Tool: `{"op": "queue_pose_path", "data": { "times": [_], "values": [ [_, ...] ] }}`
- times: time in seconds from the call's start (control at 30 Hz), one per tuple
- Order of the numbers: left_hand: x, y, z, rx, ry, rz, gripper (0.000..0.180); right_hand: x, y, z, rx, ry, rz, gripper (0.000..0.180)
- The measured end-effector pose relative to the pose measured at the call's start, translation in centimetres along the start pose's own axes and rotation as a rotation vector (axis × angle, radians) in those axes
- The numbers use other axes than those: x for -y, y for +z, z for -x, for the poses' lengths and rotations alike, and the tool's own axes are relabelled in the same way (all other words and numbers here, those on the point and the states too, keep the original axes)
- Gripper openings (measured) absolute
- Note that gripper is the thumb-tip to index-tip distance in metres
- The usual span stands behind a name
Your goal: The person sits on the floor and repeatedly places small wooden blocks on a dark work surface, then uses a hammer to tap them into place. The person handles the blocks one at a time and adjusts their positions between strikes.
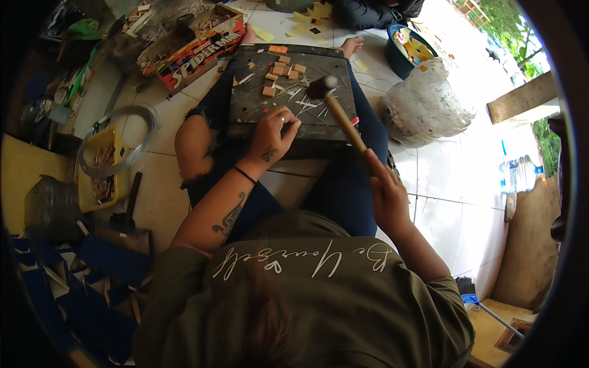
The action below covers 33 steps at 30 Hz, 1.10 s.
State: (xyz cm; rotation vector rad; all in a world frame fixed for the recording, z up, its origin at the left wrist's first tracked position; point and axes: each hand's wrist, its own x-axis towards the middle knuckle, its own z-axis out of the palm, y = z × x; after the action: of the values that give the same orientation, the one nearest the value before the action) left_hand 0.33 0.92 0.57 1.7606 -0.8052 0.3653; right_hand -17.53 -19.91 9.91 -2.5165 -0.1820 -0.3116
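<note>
The right grip [386,187] is wrapped round the hammer [343,115], its head [322,88] at one o'clock from the tightly curled left grip [274,132]; whether that holds anything, I cannot tell. Wooden blocks [277,70] lie at twelve. Best strike lightly, clear of those knuckles.

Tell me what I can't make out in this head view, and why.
Head view: anything pinched in the left grip; its fingers hide it.
Head view: the lower end of the hammer; the right grip covers it.
Head view: the dark-clothed person; mostly cut off by the top edge.
Head view: the material of the thin pale slivers; too small.
</note>
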Motion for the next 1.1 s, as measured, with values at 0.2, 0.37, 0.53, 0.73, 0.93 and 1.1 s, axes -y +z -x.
{"op": "queue_pose_path", "data": {
  "times": [0.2,0.37,0.53,0.73,0.93,1.1],
  "values": [
    [-0.1,-0.1,0.0,0.029,-0.049,-0.015,0.013,-0.2,0.4,0.3,-0.053,-0.018,-0.035,0.06],
    [-0.2,-0.2,0.0,0.056,-0.103,-0.022,0.013,-0.6,0.8,-0.6,0.019,0.046,-0.079,0.055],
    [-0.6,0.1,-0.1,0.005,-0.091,-0.041,0.005,-3.4,1.2,-5.3,-0.128,0.068,0.032,0.048],
    [-1.6,-1.1,-1.2,0.082,-0.273,0.035,0.012,-8.4,6.3,-12.8,-0.175,0.21,0.38,0.037],
    [-3.9,-2.3,-2.3,0.188,-0.18,-0.037,0.011,-7.3,6.1,-13.2,-0.265,0.023,0.342,0.037],
    [-5.4,-1.4,-4.4,0.311,-0.073,-0.022,0.008,-3.0,4.2,-13.7,0.002,-0.012,-0.448,0.019]
  ]
}}
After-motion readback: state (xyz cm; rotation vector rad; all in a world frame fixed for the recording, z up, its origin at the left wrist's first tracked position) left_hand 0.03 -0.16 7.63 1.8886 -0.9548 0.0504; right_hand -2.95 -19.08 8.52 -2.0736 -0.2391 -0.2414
